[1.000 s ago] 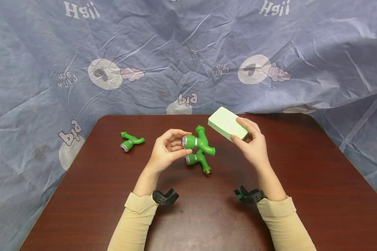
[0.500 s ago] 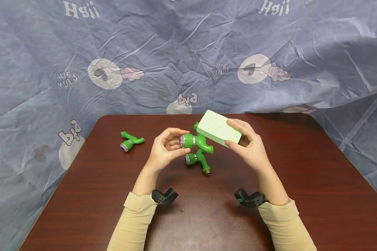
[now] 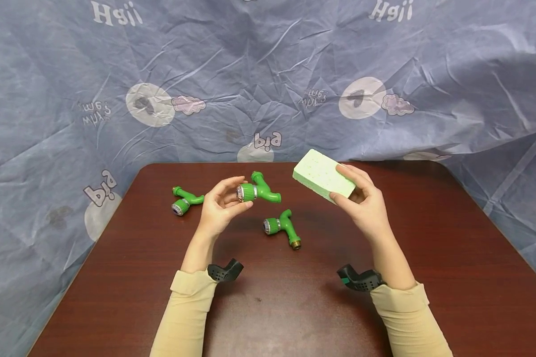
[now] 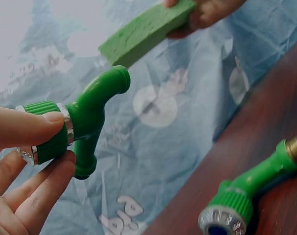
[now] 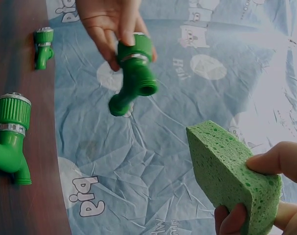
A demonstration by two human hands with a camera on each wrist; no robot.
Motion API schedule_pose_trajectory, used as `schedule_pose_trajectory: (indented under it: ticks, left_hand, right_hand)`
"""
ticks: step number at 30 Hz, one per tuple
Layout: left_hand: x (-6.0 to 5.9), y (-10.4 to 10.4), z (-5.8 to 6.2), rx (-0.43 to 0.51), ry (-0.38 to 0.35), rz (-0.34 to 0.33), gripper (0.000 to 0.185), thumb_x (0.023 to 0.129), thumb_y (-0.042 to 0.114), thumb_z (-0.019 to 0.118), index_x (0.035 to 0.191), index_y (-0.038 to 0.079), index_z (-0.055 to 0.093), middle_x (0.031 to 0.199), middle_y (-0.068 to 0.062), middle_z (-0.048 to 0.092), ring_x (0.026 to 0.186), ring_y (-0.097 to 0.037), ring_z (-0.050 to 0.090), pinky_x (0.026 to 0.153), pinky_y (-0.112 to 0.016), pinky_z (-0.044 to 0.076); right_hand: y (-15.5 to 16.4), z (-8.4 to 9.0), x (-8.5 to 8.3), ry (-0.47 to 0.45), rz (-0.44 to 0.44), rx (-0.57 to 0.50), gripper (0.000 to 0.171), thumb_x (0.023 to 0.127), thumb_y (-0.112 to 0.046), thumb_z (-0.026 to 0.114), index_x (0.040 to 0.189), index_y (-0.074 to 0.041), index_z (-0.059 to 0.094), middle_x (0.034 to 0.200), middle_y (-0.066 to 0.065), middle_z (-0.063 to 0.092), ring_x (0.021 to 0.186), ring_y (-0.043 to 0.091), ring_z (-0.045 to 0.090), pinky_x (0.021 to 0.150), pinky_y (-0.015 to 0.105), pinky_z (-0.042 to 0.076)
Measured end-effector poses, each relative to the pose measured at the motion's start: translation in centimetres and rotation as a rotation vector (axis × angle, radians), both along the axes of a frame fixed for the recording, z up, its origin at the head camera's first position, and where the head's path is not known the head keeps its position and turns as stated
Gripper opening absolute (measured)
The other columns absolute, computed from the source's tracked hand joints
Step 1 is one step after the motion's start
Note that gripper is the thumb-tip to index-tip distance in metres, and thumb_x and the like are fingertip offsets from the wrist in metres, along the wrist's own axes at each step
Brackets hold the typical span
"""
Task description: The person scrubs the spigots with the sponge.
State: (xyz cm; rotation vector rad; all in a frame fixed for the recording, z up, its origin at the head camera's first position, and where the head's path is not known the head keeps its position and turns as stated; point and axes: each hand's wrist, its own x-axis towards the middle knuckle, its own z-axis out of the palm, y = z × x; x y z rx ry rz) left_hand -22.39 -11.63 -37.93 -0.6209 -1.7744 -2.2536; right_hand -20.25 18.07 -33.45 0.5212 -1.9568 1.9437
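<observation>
My left hand [image 3: 218, 207] pinches a green tap [image 3: 264, 190] by its ribbed knob, holding it raised over the table. In the left wrist view the thumb lies on the knob of this tap [image 4: 92, 110] and fingers support it from below. My right hand [image 3: 367, 206] grips a pale green sponge [image 3: 322, 174] by one end, thumb on one side and fingers on the other. The right wrist view shows the pores of the sponge [image 5: 231, 171]. Sponge and held tap are apart. A second green tap [image 3: 287, 228] with a brass thread lies on the table below.
A third green tap [image 3: 185, 201] lies at the left of the dark reddish-brown table [image 3: 286, 307]. Behind the table hangs a wrinkled blue-grey printed sheet [image 3: 232, 74]. Black wrist mounts [image 3: 225, 270] stick out from both forearms.
My left hand has moved left with the tap, away from the one lying below. The sponge first came left over the held tap, partly covering it, then drew back right.
</observation>
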Motion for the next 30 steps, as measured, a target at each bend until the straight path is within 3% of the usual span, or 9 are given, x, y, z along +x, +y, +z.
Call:
schedule_pose_trajectory:
  ticks: [10, 21, 30]
  left_hand:
    - [-1.1, -1.5, -2.3, -0.026, -0.152, 0.080, 0.051, 0.072, -0.020, 0.066, 0.119, -0.009, 0.053, 0.112, -0.008, 0.059, 0.085, -0.013, 0.065, 0.070, -0.025, 0.055]
    - [-2.4, -2.8, -5.5, -0.161, -0.380, 0.224, 0.052, 0.071, -0.017, 0.069, 0.119, -0.002, 0.056, 0.118, -0.014, 0.056, 0.083, -0.012, 0.063, 0.070, -0.020, 0.052]
    - [-2.8, -3.5, -6.9, -0.248, -0.448, 0.273, 0.053, 0.071, -0.016, 0.070, 0.120, -0.001, 0.056, 0.122, -0.015, 0.055, 0.090, -0.018, 0.062, 0.070, -0.018, 0.051]
  right_hand:
    - [0.1, -0.1, 0.0, 0.010, 0.006, -0.001, 0.053, 0.075, 0.020, 0.062, 0.126, 0.011, 0.051, 0.130, 0.007, 0.045, 0.095, 0.013, 0.054, 0.073, 0.015, 0.049]
    - [0.1, -0.2, 0.0, -0.002, 0.010, 0.013, 0.053, 0.075, 0.020, 0.062, 0.127, 0.012, 0.051, 0.129, 0.008, 0.044, 0.092, 0.013, 0.055, 0.070, 0.015, 0.050]
    - [0.1, -0.1, -0.1, -0.001, 0.000, 0.040, 0.053, 0.076, 0.018, 0.063, 0.127, 0.011, 0.051, 0.129, 0.008, 0.044, 0.094, 0.013, 0.054, 0.071, 0.014, 0.049]
